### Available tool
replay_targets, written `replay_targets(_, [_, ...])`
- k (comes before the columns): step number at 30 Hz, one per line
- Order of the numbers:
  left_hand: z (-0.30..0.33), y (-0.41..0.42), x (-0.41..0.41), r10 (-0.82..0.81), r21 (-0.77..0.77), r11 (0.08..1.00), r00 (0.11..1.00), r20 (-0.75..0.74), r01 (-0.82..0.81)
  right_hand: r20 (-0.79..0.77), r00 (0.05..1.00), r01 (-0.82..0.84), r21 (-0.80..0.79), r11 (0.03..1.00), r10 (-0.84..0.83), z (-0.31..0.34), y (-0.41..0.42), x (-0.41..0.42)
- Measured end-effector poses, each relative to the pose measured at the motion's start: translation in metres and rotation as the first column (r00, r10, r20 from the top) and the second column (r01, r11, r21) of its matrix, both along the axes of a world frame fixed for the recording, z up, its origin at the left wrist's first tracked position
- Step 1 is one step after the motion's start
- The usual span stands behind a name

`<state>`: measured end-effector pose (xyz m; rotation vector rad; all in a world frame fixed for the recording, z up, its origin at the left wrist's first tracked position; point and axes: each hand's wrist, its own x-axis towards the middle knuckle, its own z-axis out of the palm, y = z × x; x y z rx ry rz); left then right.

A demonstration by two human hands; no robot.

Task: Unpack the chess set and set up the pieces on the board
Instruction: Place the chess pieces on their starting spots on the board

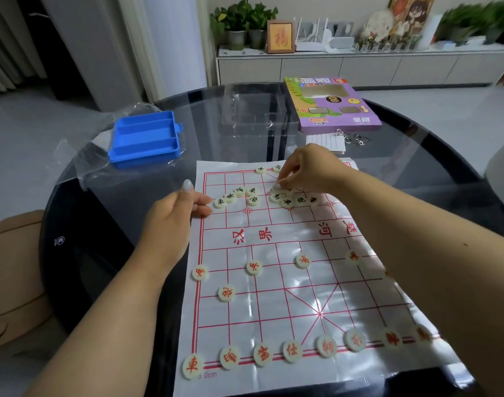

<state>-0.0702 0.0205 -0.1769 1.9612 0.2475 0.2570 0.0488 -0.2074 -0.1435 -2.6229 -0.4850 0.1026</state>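
A white plastic board sheet (288,282) with a red grid lies on the dark round table. Red-lettered pieces stand in a row (262,355) along its near edge, with more on the lines above, such as one red piece (254,267). Black-lettered pieces lie in a loose cluster (252,196) on the far half, and two sit on the far edge line (261,169). My right hand (305,170) reaches over the far side and pinches a piece with its fingertips. My left hand (179,207) rests on the board's left edge, fingers straight, touching the sheet.
A blue compartment tray (145,138) sits on a clear plastic bag at the far left. A clear plastic insert (256,110), a purple game box (331,104), a paper slip and metal ring puzzles (354,138) lie beyond the board. A cardboard box (13,276) stands left of the table.
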Motion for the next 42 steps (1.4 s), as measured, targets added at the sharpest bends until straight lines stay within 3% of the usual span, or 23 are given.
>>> replay_targets(12, [0.000,0.001,0.000,0.003,-0.008,1.000,1.000,0.001,-0.003,0.000,0.997,0.076,0.088,0.993,-0.077,-0.004,0.011,0.005])
replay_targets(18, [0.000,0.001,0.001,0.001,-0.004,1.000,1.000,0.005,-0.001,-0.039,0.994,0.102,0.000,0.995,-0.102,-0.004,0.015,0.003])
replay_targets(25, [-0.002,0.003,0.001,0.000,-0.020,1.000,1.000,0.009,0.000,-0.036,0.993,0.117,0.098,0.988,-0.114,-0.002,0.016,0.001])
replay_targets(30, [-0.002,0.002,0.003,-0.002,-0.027,1.000,1.000,0.020,0.003,-0.119,0.988,0.100,-0.015,0.995,-0.101,0.004,0.017,-0.003])
replay_targets(38, [-0.002,0.002,0.001,-0.008,-0.042,0.999,1.000,0.006,0.008,-0.041,0.993,0.111,-0.056,0.992,-0.114,-0.004,0.029,-0.001])
replay_targets(42, [-0.002,0.002,0.001,-0.006,-0.041,0.999,1.000,0.005,0.006,0.052,0.996,0.066,0.073,0.995,-0.070,-0.003,0.030,0.008])
